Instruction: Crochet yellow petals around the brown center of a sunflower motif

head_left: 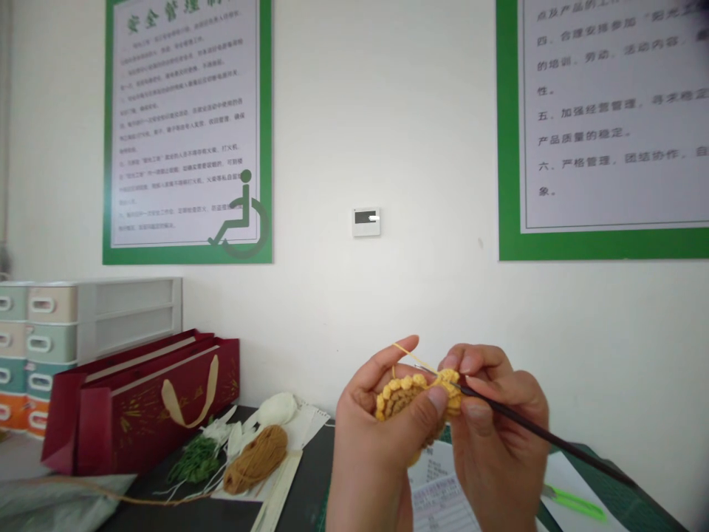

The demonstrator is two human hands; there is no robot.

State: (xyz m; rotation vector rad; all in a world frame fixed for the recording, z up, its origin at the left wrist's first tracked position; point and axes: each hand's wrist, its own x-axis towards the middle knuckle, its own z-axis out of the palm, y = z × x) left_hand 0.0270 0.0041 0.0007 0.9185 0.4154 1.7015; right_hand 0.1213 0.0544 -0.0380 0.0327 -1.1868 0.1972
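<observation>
My left hand [372,432] is closed on a round crochet piece [403,397], brown in the middle with a bumpy yellow edge. Its thumb presses the front of the piece, and a thin yellow yarn strand [408,353] runs over the raised index finger. In my right hand [501,421] is a crochet hook [554,437] with a long dark handle that slants down to the right. The hook's thin tip lies at the yellow edge, near the strand. Fingertips of the right hand also touch that edge. Part of the piece is hidden behind the left thumb and palm.
On the dark table at left lie a brown yarn skein [258,459], green yarn [195,458] and white yarn [277,408]. Dark red gift bags [149,414] stand before stacked drawers [127,310]. Printed papers [440,491] and a green cutter [576,502] lie under and beside my hands.
</observation>
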